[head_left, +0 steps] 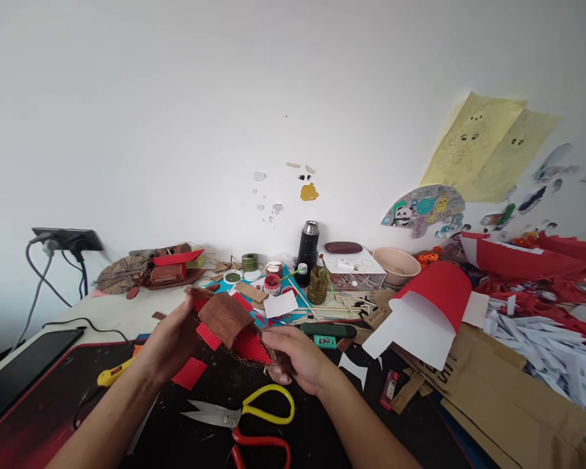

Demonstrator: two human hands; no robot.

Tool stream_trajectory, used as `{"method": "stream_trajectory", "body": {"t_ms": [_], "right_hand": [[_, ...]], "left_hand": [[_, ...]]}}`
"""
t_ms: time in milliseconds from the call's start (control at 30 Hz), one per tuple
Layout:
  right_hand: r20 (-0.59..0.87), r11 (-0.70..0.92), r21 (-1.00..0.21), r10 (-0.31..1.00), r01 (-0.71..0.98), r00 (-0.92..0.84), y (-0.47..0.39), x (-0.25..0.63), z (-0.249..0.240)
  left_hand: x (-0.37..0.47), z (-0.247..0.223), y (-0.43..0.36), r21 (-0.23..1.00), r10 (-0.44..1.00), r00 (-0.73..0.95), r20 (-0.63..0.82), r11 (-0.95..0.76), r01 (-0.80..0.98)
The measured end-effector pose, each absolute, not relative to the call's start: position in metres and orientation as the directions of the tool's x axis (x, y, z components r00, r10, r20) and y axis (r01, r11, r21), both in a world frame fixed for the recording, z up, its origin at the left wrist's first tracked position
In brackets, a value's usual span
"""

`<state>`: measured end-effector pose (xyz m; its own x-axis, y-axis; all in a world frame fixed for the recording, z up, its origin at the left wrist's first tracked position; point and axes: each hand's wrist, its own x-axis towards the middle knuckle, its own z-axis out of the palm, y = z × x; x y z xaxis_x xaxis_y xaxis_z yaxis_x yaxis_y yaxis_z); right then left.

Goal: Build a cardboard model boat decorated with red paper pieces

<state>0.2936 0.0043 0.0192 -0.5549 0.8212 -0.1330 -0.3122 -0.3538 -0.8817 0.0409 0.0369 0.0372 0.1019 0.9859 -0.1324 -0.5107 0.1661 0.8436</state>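
Note:
A small model boat [227,320] of cardboard, with a curved brown roof and red corrugated pieces, is held up between both hands above the dark mat. My left hand [172,339] grips its left end, the fingers partly hidden behind it. My right hand [295,358] pinches the right end by the red corrugated part, thumb on top. Below the boat lie open scissors [234,417] with one yellow and one red handle. A red card piece [189,372] rests near my left wrist, and a yellow cutter [114,373] lies farther left.
Behind stand paint jars [272,284], a black thermos [308,247] and a pink bowl [396,266]. Another boat model [168,272] sits at back left. On the right are rolled red paper [434,293], cardboard sheets [512,391] and heaped white paper pieces [542,358]. A keyboard [29,365] lies left.

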Motion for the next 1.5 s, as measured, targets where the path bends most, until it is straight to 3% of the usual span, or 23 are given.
{"method": "stream_trajectory", "body": {"t_ms": [367,600,867,1500], "right_hand": [[-0.147,-0.406,-0.837,0.813,-0.367,-0.564,0.008,0.301,0.021],[-0.245,-0.473,-0.815,0.806,-0.336,-0.539,0.013,0.3,0.023],[-0.158,-0.278,-0.828,0.949,-0.487,-0.273,0.013,0.299,0.026],[-0.16,-0.214,-0.879,0.974,-0.426,-0.158,0.014,0.298,0.026]], "left_hand": [[0.015,0.029,0.045,0.888,0.979,0.206,-0.006,0.1,-0.449],[0.025,0.03,0.045,0.888,0.992,0.07,-0.105,0.125,-0.443],[0.039,0.032,0.042,0.89,0.994,-0.032,-0.1,0.075,-0.449],[0.041,0.034,0.034,0.921,0.993,0.078,-0.083,0.107,-0.375]]}}
